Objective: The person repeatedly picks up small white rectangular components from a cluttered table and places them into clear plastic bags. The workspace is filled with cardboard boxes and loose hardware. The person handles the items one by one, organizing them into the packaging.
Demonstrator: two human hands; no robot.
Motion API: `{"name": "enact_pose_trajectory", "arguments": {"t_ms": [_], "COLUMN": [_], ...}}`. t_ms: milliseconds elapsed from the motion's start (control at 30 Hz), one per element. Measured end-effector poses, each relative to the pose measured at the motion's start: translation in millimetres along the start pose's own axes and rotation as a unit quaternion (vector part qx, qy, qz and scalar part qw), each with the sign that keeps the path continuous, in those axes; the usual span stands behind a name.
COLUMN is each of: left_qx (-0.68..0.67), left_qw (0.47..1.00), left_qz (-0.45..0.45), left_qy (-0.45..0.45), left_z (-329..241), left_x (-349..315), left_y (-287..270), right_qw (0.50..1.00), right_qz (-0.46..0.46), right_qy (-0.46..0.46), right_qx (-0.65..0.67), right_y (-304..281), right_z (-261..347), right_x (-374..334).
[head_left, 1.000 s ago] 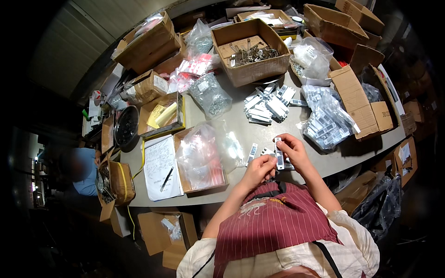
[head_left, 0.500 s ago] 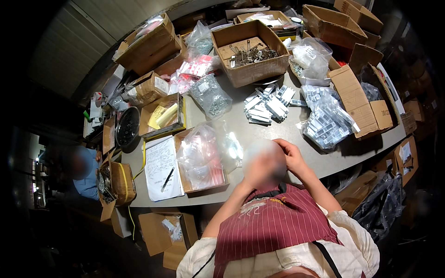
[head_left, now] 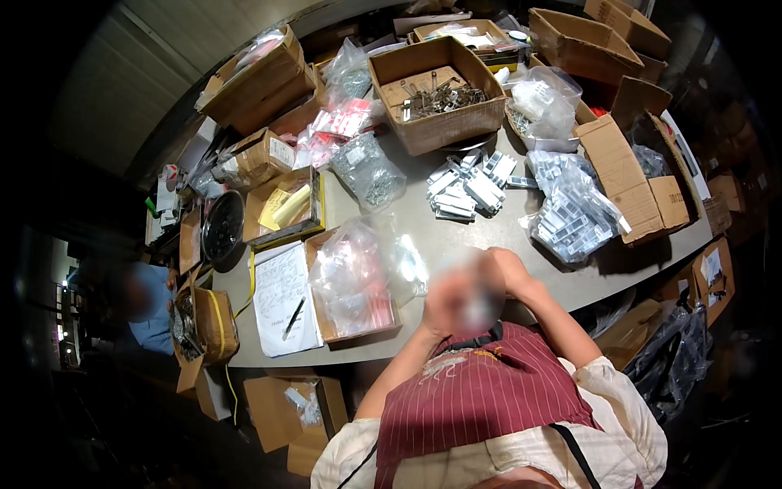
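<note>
"What's on the left of the bench [head_left: 509,228]?"

"Paper [head_left: 274,281], with a black pen [head_left: 293,319] on it. Then a box [head_left: 362,332] with a thin bag [head_left: 350,273] inside."

"And next?"

"The left hand [head_left: 445,305]. It looks blurry, so I can't tell how open it is or what it has."

"And the small grey pieces [head_left: 471,189]?"

"In a pile, past the hands. Then the right hand [head_left: 513,273], near the left one. It's partly blurry too, so I can't tell there either."

"Last?"

"A bag of more grey pieces [head_left: 574,210]."
</note>
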State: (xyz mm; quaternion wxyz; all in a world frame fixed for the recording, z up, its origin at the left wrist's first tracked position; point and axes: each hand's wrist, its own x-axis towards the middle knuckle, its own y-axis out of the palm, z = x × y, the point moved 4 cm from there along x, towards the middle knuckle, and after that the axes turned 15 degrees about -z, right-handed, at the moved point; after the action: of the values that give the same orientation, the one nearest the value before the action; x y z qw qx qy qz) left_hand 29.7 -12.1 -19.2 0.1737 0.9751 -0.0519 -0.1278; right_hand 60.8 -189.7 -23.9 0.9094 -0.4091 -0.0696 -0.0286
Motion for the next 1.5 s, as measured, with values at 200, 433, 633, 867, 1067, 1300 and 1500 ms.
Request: {"name": "enact_pose_trajectory", "arguments": {"t_ms": [200,433,633,867,1067,1300,1500], "left_qx": [-0.204,-0.142,0.007,0.176,0.074,0.029,0.076], "left_qw": [0.946,0.969,0.993,0.984,0.993,0.995,0.991], "left_qz": [-0.092,-0.021,-0.075,-0.024,-0.048,-0.083,-0.111], "left_qy": [-0.235,-0.202,-0.086,0.001,-0.080,-0.038,0.003], "left_z": [-3,41,18,-1,-6,-19,-16], "left_x": [1,15,20,37,21,17,14], "left_y": [2,-23,-22,-6,0,3,2], "right_qw": [0.968,0.963,0.885,0.932,0.957,0.921,0.977], "right_qz": [-0.222,-0.223,0.038,0.055,0.022,-0.027,-0.154], "right_qy": [-0.069,-0.103,0.195,0.033,0.077,0.097,-0.146], "right_qx": [-0.098,-0.107,0.421,0.357,0.278,0.376,0.004], "right_y": [-25,-9,-16,-22,-27,-28,-57], "right_z": [7,-25,-30,13,29,52,99], "right_x": [75,115,69,4,-11,-17,-20]}}
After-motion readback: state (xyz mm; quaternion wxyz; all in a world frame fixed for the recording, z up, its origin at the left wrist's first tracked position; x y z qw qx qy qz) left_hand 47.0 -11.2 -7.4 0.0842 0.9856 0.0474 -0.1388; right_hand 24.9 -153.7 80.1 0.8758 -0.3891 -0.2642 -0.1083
